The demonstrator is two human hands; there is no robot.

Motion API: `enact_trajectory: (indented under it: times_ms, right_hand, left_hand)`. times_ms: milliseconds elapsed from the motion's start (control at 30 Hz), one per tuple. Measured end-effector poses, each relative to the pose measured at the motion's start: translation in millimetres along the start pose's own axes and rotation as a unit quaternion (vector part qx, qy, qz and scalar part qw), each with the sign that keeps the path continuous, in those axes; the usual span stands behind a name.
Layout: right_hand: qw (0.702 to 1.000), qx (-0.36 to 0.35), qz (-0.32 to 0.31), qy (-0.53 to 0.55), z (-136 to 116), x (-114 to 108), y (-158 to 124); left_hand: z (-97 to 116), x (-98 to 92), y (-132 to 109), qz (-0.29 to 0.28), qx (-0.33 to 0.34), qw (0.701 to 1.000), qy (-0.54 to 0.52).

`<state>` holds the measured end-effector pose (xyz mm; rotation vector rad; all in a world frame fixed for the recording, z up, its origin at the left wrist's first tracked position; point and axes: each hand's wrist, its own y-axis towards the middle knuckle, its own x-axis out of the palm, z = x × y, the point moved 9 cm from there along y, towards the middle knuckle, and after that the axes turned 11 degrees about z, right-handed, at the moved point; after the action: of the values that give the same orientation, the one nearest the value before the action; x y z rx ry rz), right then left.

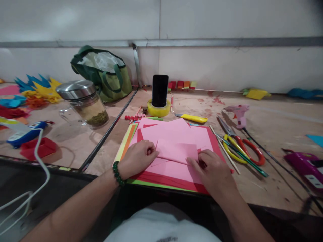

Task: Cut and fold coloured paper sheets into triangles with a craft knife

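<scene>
A folded piece of pink paper point(180, 151) is held at its two ends over a stack of coloured paper sheets point(199, 134). My left hand point(140, 154), with a green bead bracelet at the wrist, pinches the left end between thumb and forefinger. At the right end, my right hand point(213, 168) is closed with thumb and fingers on the paper's lower corner. Pink sheets lie on top of the stack, with red, green, orange and yellow edges showing beneath.
Right of the stack lie scissors point(248, 149), a pink glue gun point(239, 116) with a cord and a yellow cutter knife point(194, 118). Behind stands a phone point(160, 90) in a yellow tape roll point(158, 109). A glass jar point(87, 107) and green bag point(116, 79) stand left.
</scene>
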<state>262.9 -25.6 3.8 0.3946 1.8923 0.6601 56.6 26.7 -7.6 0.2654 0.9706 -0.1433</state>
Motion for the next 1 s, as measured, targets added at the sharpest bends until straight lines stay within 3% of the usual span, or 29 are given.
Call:
enact_trajectory:
  times_ms: [367, 767, 1000]
  right_hand:
    - [0.996, 0.045, -0.043, 0.070, 5.9, -4.2, 4.1]
    - [0.999, 0.004, 0.021, 0.023, 3.6, -4.3, 1.3]
    - [1.000, 0.001, 0.023, 0.004, 3.6, -2.7, 0.7]
  left_hand:
    - [1.8, -0.9, -0.8, -0.002, 0.003, 1.000, 0.016]
    - [2.1, -0.4, -1.5, -0.002, 0.011, 0.999, 0.039]
    - [3.5, -1.0, -1.4, -0.008, 0.009, 0.999, 0.042]
